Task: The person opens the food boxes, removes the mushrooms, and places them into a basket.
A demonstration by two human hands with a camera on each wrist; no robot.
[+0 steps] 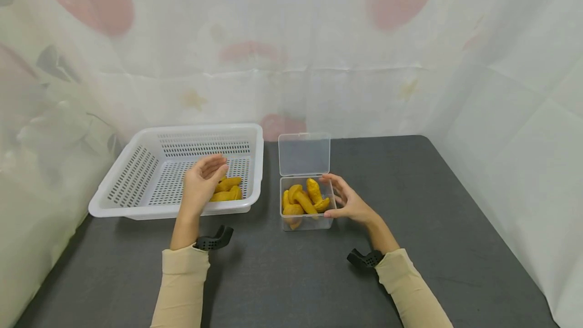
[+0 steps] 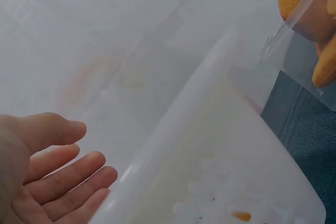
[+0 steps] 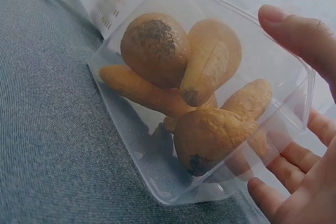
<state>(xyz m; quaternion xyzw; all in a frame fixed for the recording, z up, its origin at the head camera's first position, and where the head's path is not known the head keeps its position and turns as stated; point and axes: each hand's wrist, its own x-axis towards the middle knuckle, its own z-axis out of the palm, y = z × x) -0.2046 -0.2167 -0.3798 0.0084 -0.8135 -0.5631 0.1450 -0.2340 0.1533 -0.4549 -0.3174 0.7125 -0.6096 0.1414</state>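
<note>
My left hand (image 1: 203,178) hovers over the front right part of a white perforated basket (image 1: 127,166), its fingers loosely bent and nothing between them. Several yellow mushrooms (image 1: 230,185) lie in the basket right by that hand, partly hidden behind it. In the left wrist view, the thumb stands apart from the fingers (image 2: 73,179). A clear plastic box (image 3: 142,166) holds several more yellow mushrooms (image 3: 215,135), some with dark patches. My right hand (image 1: 350,204) holds the box's right side, thumb at the front corner and fingers towards the back.
The box's clear lid (image 1: 304,155) stands raised at its back edge. A dark grey table (image 1: 291,277) lies under everything. White patterned curtains (image 1: 291,24) hang behind and along both sides. A black wrist mount (image 1: 216,238) sits on each forearm.
</note>
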